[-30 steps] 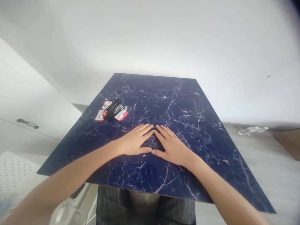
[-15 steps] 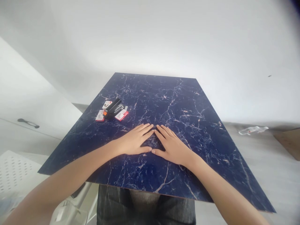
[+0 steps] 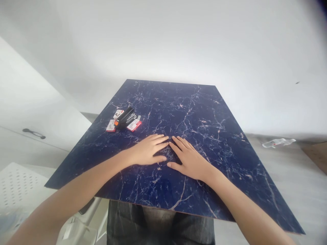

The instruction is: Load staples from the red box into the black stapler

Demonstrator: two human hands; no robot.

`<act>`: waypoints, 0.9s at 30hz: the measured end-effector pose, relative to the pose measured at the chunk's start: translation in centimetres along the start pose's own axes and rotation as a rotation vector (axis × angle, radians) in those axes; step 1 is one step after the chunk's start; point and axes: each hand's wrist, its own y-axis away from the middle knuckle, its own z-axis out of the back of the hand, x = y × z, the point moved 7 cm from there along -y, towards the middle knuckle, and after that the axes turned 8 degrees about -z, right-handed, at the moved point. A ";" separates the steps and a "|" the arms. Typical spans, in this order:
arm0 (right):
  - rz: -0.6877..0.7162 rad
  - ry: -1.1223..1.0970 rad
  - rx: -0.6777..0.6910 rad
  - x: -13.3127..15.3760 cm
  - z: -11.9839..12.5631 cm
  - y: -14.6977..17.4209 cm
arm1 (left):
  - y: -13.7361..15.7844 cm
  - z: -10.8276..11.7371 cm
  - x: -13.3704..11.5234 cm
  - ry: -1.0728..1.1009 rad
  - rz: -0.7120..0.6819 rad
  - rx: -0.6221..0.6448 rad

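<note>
My left hand lies palm down on the blue marble-patterned table, fingers stretched out and holding nothing. Beside it my right hand also rests flat with its fingers apart. The fingertips of both hands come close together in the middle, and a small gap separates the thumbs. Beyond my left hand sits what looks like a black stapler with an orange end. Around it lie small red-and-white boxes: one box at its right, another box at its left and a third box behind.
A white wall rises behind the table. At the left is a white cabinet with a dark handle. Below it stands a white perforated surface. Clear crumpled plastic and a brown board lie beyond the table's right side.
My left hand has shifted slightly, and its thumb has moved up and away from the right thumb. The whole view has drifted a little; the stapler and boxes keep their places on the table.
</note>
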 end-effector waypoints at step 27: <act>0.019 0.006 -0.022 0.0 0.2 0.2 | 7.2 6.2 15.0 0.261 0.603 -0.427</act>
